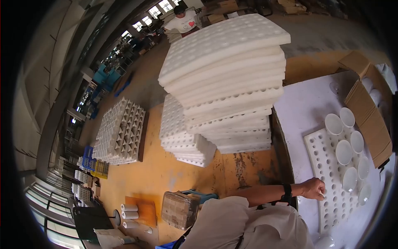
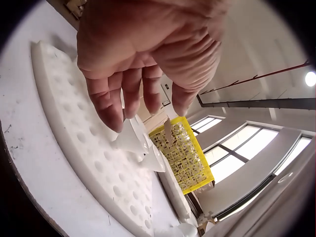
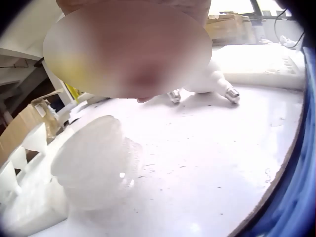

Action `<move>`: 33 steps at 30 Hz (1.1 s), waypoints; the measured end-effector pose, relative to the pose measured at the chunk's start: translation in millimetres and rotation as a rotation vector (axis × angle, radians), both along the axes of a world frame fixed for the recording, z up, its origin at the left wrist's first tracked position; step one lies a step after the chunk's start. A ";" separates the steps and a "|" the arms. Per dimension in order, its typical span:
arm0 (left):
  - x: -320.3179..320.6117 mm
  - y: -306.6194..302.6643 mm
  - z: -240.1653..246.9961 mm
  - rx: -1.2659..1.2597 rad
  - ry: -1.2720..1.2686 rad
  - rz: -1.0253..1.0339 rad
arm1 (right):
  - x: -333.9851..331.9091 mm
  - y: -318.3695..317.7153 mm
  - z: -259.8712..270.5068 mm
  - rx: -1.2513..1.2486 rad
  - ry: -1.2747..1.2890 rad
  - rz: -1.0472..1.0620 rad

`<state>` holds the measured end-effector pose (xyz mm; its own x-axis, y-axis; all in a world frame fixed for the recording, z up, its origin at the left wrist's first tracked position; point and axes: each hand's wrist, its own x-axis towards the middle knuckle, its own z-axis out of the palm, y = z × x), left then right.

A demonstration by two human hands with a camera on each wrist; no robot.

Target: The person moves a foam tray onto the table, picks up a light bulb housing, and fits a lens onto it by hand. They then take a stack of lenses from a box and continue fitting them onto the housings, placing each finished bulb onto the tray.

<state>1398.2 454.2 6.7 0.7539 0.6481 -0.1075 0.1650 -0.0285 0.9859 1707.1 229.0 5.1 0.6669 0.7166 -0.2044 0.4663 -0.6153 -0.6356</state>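
Note:
In the head view my left hand (image 1: 313, 189), a dark band at its wrist, is over the near side of a white foam tray (image 1: 316, 155) with rows of round holes. The left wrist view shows that hand's fingers (image 2: 131, 94) bent loosely downward, thumb apart. Beyond the fingertips stand white cone-shaped covers (image 2: 131, 138) on the tray. My right hand (image 3: 133, 49) is mostly blurred in the right wrist view; I cannot tell what it holds. Below it a translucent white, bowl-like cover (image 3: 91, 163) sits on the table. White bulbs with metal screw bases (image 3: 232, 95) lie beyond.
Round white covers (image 1: 343, 152) stand in rows on the tray's far side. Behind them is an open cardboard box (image 1: 369, 120). A tall stack of foam trays (image 1: 226, 50) rises left of the table (image 1: 296, 101). Another person (image 1: 182, 23) stands in the background.

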 end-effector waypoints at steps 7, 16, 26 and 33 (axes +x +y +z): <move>39.9 -16.7 43.3 -0.045 -0.096 -0.138 | -95.9 81.6 3.9 0.391 0.191 0.262; 8.6 -2.0 45.4 0.041 -0.306 0.314 | -155.8 144.4 -18.1 0.429 0.402 0.595; -0.2 34.4 22.1 0.193 -0.266 0.165 | -124.8 116.5 5.0 0.367 -0.010 0.441; 3.5 40.6 23.5 0.264 -0.179 -0.060 | -41.8 22.6 -1.1 0.350 -0.268 -0.095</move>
<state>1401.7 494.8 30.2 0.7836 0.5895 0.1964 -0.0202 -0.2918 0.9563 1665.3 251.5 4.1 0.7293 0.6449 0.2286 0.5949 -0.4326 -0.6775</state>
